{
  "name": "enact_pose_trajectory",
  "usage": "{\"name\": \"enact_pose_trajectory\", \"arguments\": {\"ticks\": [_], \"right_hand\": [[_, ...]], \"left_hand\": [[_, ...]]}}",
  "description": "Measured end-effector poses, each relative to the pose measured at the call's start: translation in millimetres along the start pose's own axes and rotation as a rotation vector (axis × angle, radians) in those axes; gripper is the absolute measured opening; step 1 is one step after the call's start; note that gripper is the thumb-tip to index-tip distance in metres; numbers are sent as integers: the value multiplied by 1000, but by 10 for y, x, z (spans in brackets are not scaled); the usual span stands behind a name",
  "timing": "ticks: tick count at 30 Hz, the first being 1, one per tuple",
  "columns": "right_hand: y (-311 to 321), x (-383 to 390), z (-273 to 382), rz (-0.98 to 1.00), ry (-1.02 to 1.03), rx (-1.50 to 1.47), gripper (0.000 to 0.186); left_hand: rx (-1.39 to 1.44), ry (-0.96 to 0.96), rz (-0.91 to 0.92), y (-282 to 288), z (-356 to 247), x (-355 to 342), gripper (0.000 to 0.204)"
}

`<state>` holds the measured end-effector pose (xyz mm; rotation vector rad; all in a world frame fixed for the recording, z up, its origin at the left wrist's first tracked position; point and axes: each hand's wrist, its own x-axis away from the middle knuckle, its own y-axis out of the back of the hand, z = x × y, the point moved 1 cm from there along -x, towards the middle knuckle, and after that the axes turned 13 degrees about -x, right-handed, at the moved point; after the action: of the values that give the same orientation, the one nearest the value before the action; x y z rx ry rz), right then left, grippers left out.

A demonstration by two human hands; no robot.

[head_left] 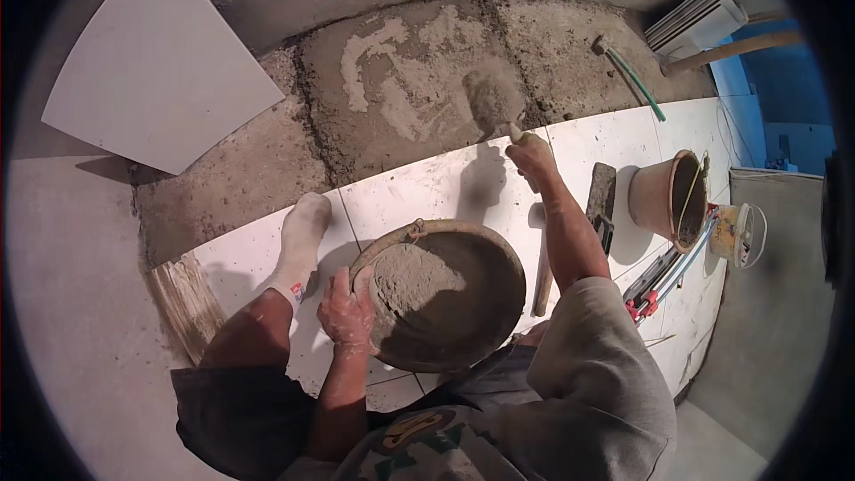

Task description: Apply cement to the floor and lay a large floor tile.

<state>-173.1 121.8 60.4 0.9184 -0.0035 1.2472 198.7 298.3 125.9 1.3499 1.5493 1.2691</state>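
Observation:
My left hand (346, 310) is closed on the left rim of a round, dark basin (499, 298). Grey mortar (414, 276) is heaped on the basin's left side. With my right arm stretched forward, my right hand (532, 158) grips the handle of a trowel (515, 132). Its blade is over the rough floor bed, just past the edge of the white floor tiles (410, 187). A clump of wet mortar (492, 100) covers most of the blade; I cannot tell whether it touches the bed. Lighter mortar patches (378, 49) lie spread on the bed (338, 142).
A large white tile (165, 71) leans at the left. Right of my arm lie a wooden-handled tool (542, 276), a dark float (601, 191) and a tile cutter (668, 276), near a bucket (650, 200) and small pail (730, 236). Farther are a green-handled hammer (637, 85) and stacked tiles (699, 22).

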Motion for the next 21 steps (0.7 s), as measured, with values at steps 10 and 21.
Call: {"name": "enact_pose_trajectory", "arguments": {"ticks": [10,21], "right_hand": [[-317,-428,376,50,195,218,30],[-665,-106,685,180,277,409,29]], "left_hand": [[8,23,-5,-4,-9,1,36],[-18,35,-25,93,-64,-6,34]]}}
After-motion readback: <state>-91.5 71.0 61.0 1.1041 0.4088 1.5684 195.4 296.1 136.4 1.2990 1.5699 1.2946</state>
